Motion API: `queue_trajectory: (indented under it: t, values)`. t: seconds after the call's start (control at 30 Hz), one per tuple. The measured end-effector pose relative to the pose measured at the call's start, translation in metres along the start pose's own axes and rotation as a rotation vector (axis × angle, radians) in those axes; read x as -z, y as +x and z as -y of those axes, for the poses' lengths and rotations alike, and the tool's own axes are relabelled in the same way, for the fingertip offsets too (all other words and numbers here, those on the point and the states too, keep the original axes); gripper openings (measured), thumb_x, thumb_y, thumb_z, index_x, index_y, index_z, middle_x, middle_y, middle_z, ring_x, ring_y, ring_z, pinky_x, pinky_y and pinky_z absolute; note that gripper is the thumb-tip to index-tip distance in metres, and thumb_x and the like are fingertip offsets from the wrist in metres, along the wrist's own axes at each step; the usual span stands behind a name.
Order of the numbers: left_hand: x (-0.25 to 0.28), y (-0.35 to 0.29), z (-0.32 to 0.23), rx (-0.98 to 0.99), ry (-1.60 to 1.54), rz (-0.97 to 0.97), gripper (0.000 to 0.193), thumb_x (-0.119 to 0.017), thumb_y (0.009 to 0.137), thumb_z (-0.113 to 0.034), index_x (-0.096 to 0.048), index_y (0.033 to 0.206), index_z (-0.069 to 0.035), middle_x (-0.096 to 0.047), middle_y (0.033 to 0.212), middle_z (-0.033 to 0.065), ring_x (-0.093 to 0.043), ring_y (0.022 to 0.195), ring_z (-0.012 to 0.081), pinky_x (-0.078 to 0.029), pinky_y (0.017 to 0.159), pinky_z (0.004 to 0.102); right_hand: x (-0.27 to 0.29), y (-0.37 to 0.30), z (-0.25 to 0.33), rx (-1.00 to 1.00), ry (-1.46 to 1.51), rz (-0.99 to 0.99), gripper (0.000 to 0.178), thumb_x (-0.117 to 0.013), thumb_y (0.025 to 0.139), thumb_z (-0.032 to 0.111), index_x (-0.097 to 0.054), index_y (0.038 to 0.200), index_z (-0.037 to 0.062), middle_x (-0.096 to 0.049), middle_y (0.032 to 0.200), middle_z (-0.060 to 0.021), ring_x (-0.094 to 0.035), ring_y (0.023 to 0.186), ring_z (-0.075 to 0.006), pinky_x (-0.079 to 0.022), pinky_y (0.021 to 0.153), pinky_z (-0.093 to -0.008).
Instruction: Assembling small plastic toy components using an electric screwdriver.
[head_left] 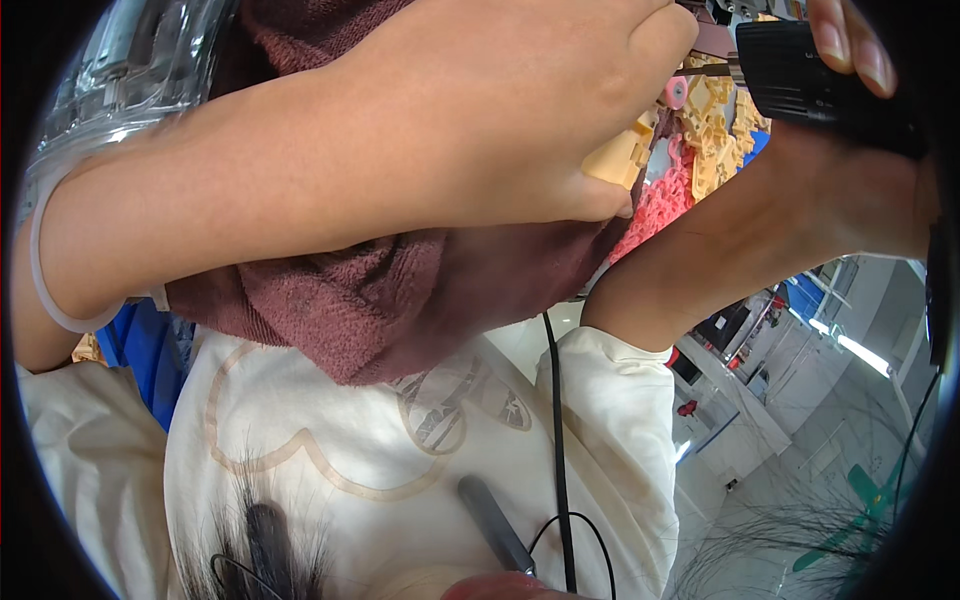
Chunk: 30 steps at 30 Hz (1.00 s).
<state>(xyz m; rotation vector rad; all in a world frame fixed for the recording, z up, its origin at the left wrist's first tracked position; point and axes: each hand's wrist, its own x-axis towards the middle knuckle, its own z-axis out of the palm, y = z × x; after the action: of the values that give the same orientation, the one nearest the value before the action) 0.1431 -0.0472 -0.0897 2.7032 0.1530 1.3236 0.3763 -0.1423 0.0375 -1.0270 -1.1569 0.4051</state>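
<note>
My left hand reaches across from the left, its fingers closed on a yellow plastic part. Most of that part is hidden behind the hand. At the upper right my right hand is wrapped round a black ribbed power screwdriver. Its thin metal shaft points left toward my left fingers. A small pink ring-like piece shows just under the shaft; I cannot tell whether they touch. Below my left forearm lies a dark maroon towel.
Beyond my hands lie many yellow plastic parts and a heap of pink pieces. A clear plastic container stands at the upper left. Blue bins are at the left. A black cable hangs in front of my shirt.
</note>
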Motion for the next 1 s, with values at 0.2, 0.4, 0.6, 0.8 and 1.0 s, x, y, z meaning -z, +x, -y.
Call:
queue_trajectory:
  t: [0.2,0.4,0.6,0.8,1.0]
  values:
    - [-0.002,-0.005,0.0,-0.029,0.068,-0.023,0.047,-0.064,0.081,-0.024,-0.057,0.11,0.012,-0.06,0.103,0.0229,-0.058,0.103,0.0329,-0.044,0.094,0.0399,-0.043,-0.018,-0.007,-0.002,0.032,0.032,0.016,-0.063,0.08,0.021,-0.054,0.078,0.0084,-0.053,0.076,-0.0034,-0.053,0.064,-0.0148,-0.042,0.061,-0.0317]
    - [0.003,-0.009,0.001,0.041,-0.04,0.01,0.051,-0.067,0.077,-0.024,-0.056,0.113,0.01,-0.059,0.108,0.0221,-0.057,0.106,0.0337,-0.043,0.096,0.0413,-0.041,-0.016,-0.008,-0.014,0.073,0.049,0.017,-0.064,0.081,0.022,-0.054,0.078,0.0087,-0.053,0.076,-0.0029,-0.053,0.064,-0.0143,-0.042,0.061,-0.0314]
    - [0.003,-0.004,0.0,0.109,-0.172,0.027,0.056,-0.071,0.072,-0.023,-0.055,0.116,0.008,-0.058,0.112,0.0214,-0.056,0.109,0.0344,-0.043,0.098,0.0426,-0.039,-0.019,-0.006,-0.029,0.085,0.067,0.018,-0.065,0.082,0.022,-0.054,0.078,0.009,-0.053,0.076,-0.0024,-0.053,0.064,-0.0138,-0.042,0.062,-0.0312]
    - [0.006,-0.001,-0.005,0.159,-0.287,0.056,0.063,-0.074,0.067,-0.023,-0.054,0.119,0.006,-0.057,0.117,0.0206,-0.055,0.112,0.0352,-0.043,0.099,0.044,-0.061,-0.036,-0.008,-0.026,0.115,0.074,0.019,-0.067,0.082,0.022,-0.054,0.078,0.0093,-0.053,0.076,-0.0019,-0.053,0.065,-0.0133,-0.042,0.062,-0.0309]
    - [0.007,-0.003,-0.008,0.22,-0.382,0.071,0.07,-0.078,0.062,-0.022,-0.053,0.122,0.004,-0.056,0.121,0.0198,-0.055,0.115,0.0359,-0.042,0.101,0.0453,-0.083,-0.043,-0.003,-0.019,0.154,0.107,0.02,-0.068,0.083,0.023,-0.054,0.078,0.0096,-0.053,0.076,-0.0014,-0.053,0.065,-0.0128,-0.042,0.063,-0.0307]
